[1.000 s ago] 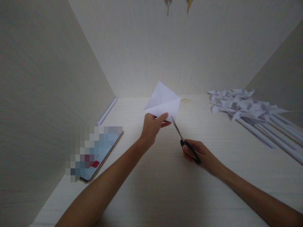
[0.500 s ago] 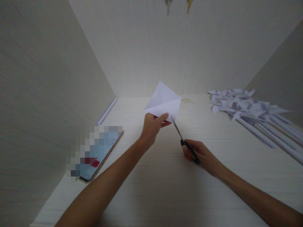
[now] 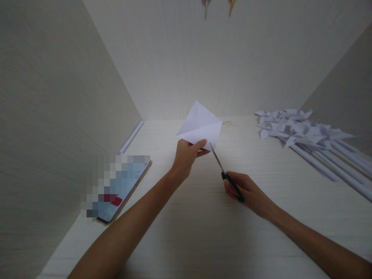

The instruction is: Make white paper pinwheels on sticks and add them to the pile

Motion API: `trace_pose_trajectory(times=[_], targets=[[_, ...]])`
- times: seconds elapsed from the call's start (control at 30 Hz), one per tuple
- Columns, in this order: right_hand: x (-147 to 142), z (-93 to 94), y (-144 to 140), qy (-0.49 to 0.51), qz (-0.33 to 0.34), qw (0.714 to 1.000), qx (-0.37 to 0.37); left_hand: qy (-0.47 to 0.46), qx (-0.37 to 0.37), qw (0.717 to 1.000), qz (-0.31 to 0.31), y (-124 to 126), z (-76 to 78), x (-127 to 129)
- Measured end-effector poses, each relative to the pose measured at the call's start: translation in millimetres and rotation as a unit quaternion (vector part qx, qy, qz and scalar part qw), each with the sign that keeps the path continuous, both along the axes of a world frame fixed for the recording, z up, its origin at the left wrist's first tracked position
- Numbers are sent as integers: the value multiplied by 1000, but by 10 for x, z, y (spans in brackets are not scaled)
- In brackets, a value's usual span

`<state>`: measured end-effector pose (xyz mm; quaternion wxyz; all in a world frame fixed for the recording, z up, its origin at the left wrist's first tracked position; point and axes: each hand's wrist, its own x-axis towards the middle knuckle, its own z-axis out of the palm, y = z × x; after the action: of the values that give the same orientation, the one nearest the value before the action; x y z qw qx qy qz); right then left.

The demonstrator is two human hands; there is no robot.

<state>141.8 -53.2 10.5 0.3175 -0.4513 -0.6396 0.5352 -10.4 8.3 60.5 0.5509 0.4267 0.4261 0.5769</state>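
Pinched between thumb and fingers of my left hand (image 3: 187, 155) is a square sheet of white paper (image 3: 200, 122), turned corner-up, with a crease running across it. My right hand (image 3: 240, 188) is closed around the black handles of a pair of scissors (image 3: 223, 170). The scissors point up and left, their tips at the paper's lower edge just right of my left thumb. The blades look close together, and I cannot tell how far they reach into the paper.
Several white paper pinwheels (image 3: 302, 131) on rolled paper sticks lie at the right. A phone (image 3: 124, 193), partly pixelated, leans near the left wall. Behind it lies one rolled paper stick (image 3: 131, 136). White walls enclose the table (image 3: 197, 232) at the back and sides.
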Motion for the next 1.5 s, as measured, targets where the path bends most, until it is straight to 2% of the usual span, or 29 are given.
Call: trace_pose_trajectory(times=[0.8,1.5], targets=[[3,-22,-9,1,-5,1000,3,5,4,1000,-16,13,-16,-17],[6,-27,1,-57,-26,998,24,-5,11,1000,-19,12,-14,-32]])
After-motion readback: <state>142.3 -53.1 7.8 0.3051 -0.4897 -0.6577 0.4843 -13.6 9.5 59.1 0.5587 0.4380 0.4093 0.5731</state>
